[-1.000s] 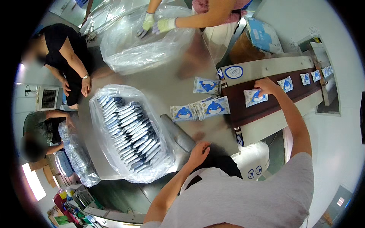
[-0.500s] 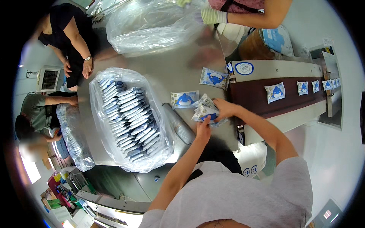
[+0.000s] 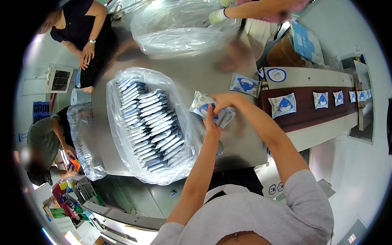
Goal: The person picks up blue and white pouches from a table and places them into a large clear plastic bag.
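Over the metal table [image 3: 220, 67], a two-handed grip

The clear bag [image 3: 116, 108], filled with rows of wrapped packs [image 3: 153, 122], lies left of the hands. The right hand [image 3: 226, 101] and left hand [image 3: 212, 121] close together on a small bunch of whale-printed packets [image 3: 200, 102]. The bunch slopes lengthwise from upper left to lower right, its front packet picture-side up. Fingers cover its middle; the count and some fingertips are hard to make out.
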### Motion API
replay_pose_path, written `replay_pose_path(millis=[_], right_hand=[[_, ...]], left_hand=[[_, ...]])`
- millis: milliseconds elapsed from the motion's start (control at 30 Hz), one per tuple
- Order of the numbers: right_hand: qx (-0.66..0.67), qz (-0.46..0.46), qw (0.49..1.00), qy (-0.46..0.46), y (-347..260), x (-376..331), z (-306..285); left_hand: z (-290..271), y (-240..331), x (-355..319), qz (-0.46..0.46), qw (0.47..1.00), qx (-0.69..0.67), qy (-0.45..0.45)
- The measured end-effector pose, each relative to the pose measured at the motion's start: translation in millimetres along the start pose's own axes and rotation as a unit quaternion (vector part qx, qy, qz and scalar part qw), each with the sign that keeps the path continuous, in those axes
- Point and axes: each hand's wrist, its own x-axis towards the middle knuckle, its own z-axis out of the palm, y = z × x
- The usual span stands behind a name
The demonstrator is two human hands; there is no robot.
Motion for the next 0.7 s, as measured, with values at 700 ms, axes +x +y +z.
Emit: replay_pose_path(millis=[700], right_hand=[[0.319,-0.295,0.885,0.167,-200.4,-36.6,77.5]], left_hand=[[-40.8,196.5,-151.8,0.392,0.816,0.394,-0.157]])
